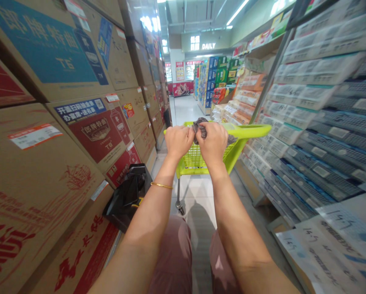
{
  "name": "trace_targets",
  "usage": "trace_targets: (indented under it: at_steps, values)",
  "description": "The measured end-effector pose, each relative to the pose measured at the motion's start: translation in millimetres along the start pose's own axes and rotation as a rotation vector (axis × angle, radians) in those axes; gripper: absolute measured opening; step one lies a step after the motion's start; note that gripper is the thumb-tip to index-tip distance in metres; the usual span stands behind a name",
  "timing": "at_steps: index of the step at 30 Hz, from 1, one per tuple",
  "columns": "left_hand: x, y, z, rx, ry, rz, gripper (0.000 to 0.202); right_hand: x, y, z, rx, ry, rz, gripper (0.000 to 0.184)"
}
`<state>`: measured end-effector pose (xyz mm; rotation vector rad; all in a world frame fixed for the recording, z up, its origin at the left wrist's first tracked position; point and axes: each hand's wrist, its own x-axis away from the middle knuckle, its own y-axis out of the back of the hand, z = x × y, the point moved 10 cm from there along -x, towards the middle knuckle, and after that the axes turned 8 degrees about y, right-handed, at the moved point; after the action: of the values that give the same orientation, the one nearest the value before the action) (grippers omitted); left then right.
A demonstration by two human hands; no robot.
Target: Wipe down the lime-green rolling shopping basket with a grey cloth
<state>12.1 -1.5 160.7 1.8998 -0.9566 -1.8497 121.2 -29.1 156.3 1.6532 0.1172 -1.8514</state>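
A lime-green shopping cart (pixel 193 158) stands right in front of me, its handle crossing the middle of the head view. My left hand (pixel 179 141) is closed over the left part of the handle. My right hand (pixel 213 141) is closed around a crumpled dark grey cloth (pixel 199 129) on the handle, just right of the left hand. More grey cloth shows past the right hand. The far end of the handle (pixel 261 130) extends free to the right. Both hands hide much of the bar, and the cart's inside is mostly hidden.
Stacked cardboard boxes (pixel 94 130) wall the left side. A black bag (pixel 124 204) sits low beside them. Packaged goods (pixel 311 122) are piled along the right, with handwritten price sheets (pixel 326 245) in front. Ahead, the tiled aisle (pixel 186 109) leads towards green and blue stacked packs (pixel 215 79).
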Motion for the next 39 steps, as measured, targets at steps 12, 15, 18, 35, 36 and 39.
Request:
trace_targets:
  at_steps: [12,15,18,35,36,39]
  values:
    - [-2,-0.8,11,0.040,0.019,0.003,0.050,-2,27,-50,0.032,-0.136,-0.081,0.023]
    - [-3,-0.9,18,0.030,0.018,0.000,0.048,-3,29,-45,0.037,-0.127,-0.072,0.022]
    - [-3,-0.2,27,0.024,0.024,-0.012,0.048,-2,28,-34,0.058,-0.113,-0.052,0.022]
    - [-11,6.5,-22,0.116,0.020,0.093,0.041,-1,21,0,0.037,-0.062,0.045,0.022]
    - [-11,5.0,-22,0.110,0.026,0.083,0.043,-1,20,1,0.034,-0.056,0.049,0.022]
    - [-7,3.0,-21,0.105,0.009,0.041,0.047,-1,20,2,0.024,-0.031,0.055,0.022]
